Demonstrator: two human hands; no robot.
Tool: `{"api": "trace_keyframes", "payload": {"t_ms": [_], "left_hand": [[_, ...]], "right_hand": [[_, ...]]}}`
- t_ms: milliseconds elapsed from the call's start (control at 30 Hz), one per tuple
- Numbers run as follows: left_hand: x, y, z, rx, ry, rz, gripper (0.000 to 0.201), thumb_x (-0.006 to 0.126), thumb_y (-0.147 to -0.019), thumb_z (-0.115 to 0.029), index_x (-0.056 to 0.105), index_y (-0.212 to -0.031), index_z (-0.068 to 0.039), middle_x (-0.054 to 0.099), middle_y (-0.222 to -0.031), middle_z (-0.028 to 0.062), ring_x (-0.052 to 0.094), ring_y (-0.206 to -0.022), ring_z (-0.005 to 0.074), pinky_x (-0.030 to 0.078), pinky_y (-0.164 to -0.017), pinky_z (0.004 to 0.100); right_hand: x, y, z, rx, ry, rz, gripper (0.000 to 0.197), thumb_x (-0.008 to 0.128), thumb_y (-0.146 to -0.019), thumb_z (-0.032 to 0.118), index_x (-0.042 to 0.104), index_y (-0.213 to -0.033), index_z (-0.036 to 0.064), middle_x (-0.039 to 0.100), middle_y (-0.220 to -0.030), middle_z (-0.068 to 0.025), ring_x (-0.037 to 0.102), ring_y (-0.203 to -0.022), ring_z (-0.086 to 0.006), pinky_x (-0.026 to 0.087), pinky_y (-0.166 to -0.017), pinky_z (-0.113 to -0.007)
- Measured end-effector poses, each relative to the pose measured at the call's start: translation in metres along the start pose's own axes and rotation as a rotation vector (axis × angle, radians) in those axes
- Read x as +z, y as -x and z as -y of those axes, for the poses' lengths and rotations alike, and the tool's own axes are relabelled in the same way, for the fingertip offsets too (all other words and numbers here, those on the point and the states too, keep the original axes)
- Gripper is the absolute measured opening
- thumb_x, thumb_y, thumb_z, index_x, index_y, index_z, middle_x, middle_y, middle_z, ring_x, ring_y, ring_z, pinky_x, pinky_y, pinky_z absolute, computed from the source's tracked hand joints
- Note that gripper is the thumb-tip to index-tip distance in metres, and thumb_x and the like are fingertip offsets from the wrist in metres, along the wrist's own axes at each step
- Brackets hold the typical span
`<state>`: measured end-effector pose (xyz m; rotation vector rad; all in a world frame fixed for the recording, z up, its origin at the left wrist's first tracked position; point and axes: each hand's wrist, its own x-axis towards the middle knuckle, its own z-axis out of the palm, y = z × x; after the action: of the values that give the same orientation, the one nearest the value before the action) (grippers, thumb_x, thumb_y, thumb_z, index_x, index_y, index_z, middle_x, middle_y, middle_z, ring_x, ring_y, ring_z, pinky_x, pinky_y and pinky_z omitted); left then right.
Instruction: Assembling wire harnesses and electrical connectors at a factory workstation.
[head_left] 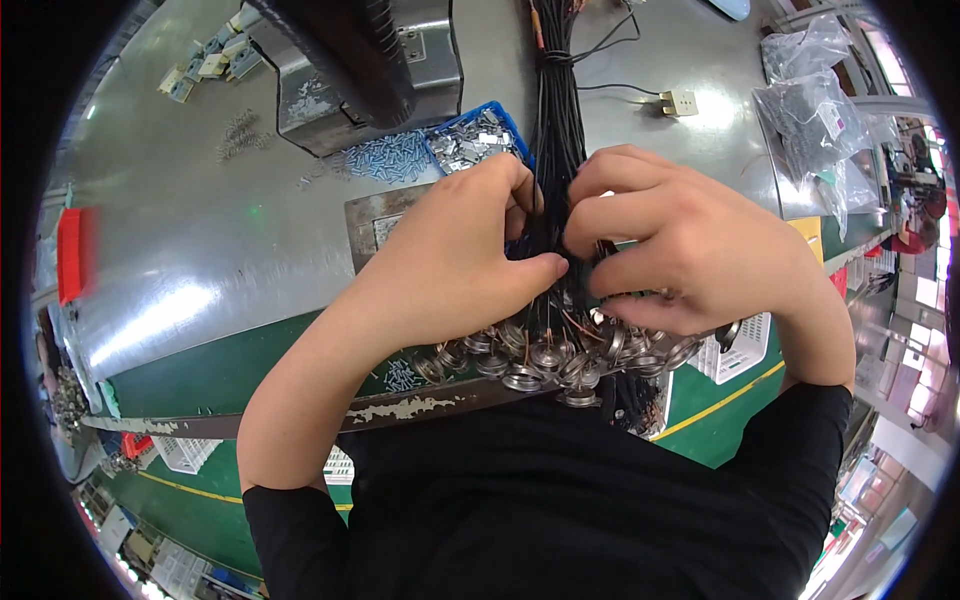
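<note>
A thick bundle of black cables [557, 120] runs from the far side of the table toward me. Its near end fans out into several round metal ring-shaped parts [548, 354], which hang at the table's front edge. My left hand [465, 240] wraps around the bundle from the left, with the thumb laid across it. On the other side, my right hand [680, 235] has its fingers curled against the cables, just above the metal parts. Whatever lies between its fingertips is hidden.
Beyond my left hand are a blue tray [497, 108] of small metal pieces, a pile of blue screws [388, 157] and a metal machine base [330, 105]. A pale plug connector [678, 103] lies at the far right, near clear plastic bags [810, 110]. Springs [240, 137] lie left.
</note>
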<state>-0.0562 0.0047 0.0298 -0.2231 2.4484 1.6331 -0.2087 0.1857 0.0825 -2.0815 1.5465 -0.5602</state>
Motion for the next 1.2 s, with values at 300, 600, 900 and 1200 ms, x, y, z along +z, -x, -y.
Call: {"api": "trace_keyframes", "payload": {"t_ms": [300,600,900,1200], "left_hand": [[0.017,0.000,-0.012,-0.069,-0.154,-0.081,0.039,0.076,-0.076,-0.018,0.055,-0.103,0.002,0.068,-0.096,0.0216,0.069,-0.093,0.0421,0.054,-0.079,0.0486],[0.010,0.004,-0.003,-0.013,-0.096,-0.062,0.037,0.076,-0.078,-0.016,0.055,-0.103,0.002,0.066,-0.091,0.0173,0.069,-0.088,0.0381,0.053,-0.077,0.0469],[0.020,-0.001,0.004,0.054,0.217,-0.067,0.029,0.076,-0.087,-0.001,0.054,-0.105,0.001,0.056,-0.081,0.0003,0.051,-0.069,0.0046,0.042,-0.060,0.0226],[0.017,0.000,-0.012,-0.066,0.483,-0.007,0.021,0.066,-0.099,-0.005,0.058,-0.115,0.006,0.071,-0.090,0.0083,0.066,-0.076,0.0085,0.050,-0.063,0.0233]], "right_hand": [[0.010,-0.002,-0.003,-0.013,0.099,0.113,0.009,0.072,-0.074,0.014,0.070,-0.078,0.0058,0.060,-0.080,-0.0053,0.062,-0.097,-0.0282,0.042,-0.108,-0.054],[-0.031,-0.005,0.000,0.052,-0.034,0.343,0.012,0.074,-0.067,0.014,0.065,-0.064,0.0057,0.056,-0.069,-0.0039,0.061,-0.092,-0.0290,0.041,-0.103,-0.055],[-0.014,0.000,0.007,0.110,0.011,0.251,0.033,0.089,-0.068,0.033,0.070,-0.067,0.0064,0.063,-0.084,-0.0032,0.063,-0.099,-0.0282,0.041,-0.109,-0.053],[-0.010,0.004,0.014,0.117,0.116,0.200,0.040,0.081,-0.083,0.040,0.070,-0.067,0.0053,0.064,-0.082,-0.0024,0.062,-0.092,-0.0251,0.044,-0.103,-0.050]]}}
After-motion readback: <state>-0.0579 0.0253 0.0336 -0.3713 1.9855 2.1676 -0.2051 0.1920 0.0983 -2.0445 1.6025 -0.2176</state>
